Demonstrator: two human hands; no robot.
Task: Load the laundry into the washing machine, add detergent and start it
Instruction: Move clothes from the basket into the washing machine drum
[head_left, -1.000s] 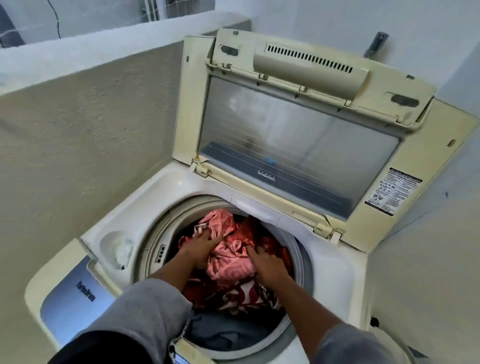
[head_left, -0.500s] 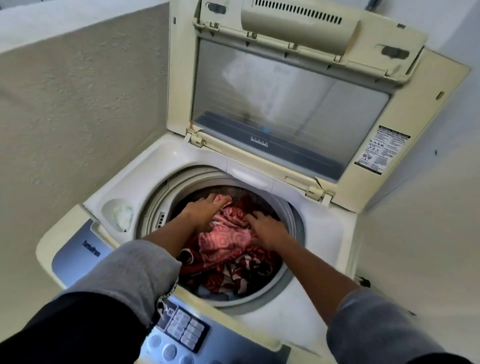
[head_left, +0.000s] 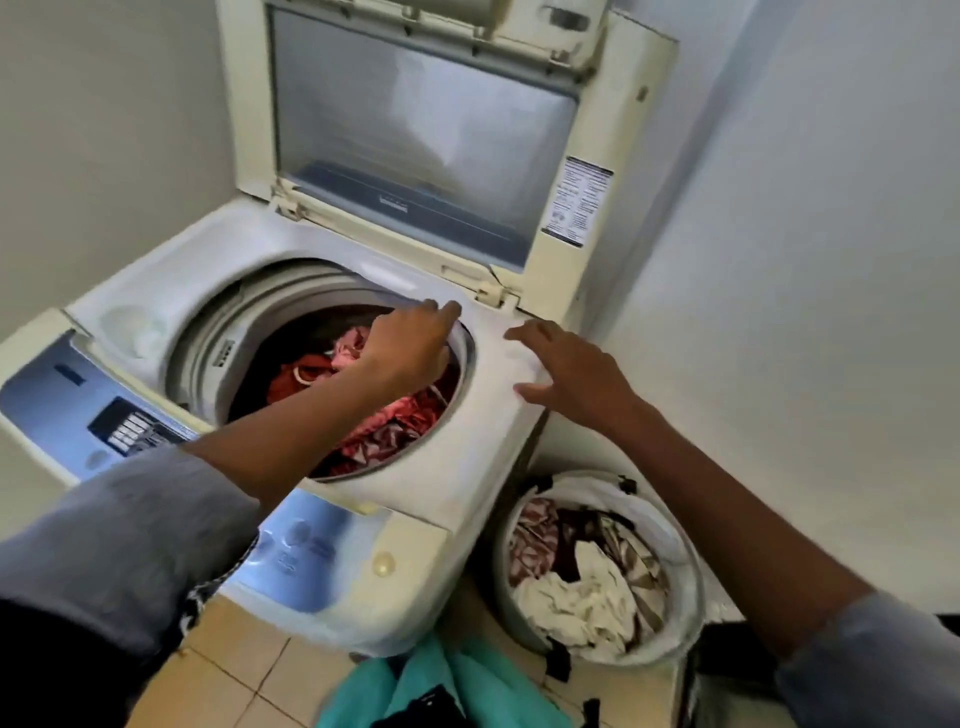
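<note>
A cream top-loading washing machine (head_left: 171, 280) stands with its lid (head_left: 415, 130) raised. Red and pink laundry (head_left: 395, 415) fills its drum. My left hand (head_left: 410, 343) hovers over the right side of the drum opening, fingers loosely bent and holding nothing. Spread open and also holding nothing, my right hand (head_left: 571, 369) is above the machine's right top edge. A white laundry basket (head_left: 670, 519) with brown, maroon and cream clothes (head_left: 587, 577) sits on the floor to the right of the machine.
The blue control panel (head_left: 67, 405) runs along the machine's front left. Teal and dark clothes (head_left: 431, 691) lie on the tiled floor in front. Walls close in on the left and right.
Both hands have come up out of the drum and moved right, leaving the red laundry inside. The view has swung right and down, bringing the basket and floor into sight.
</note>
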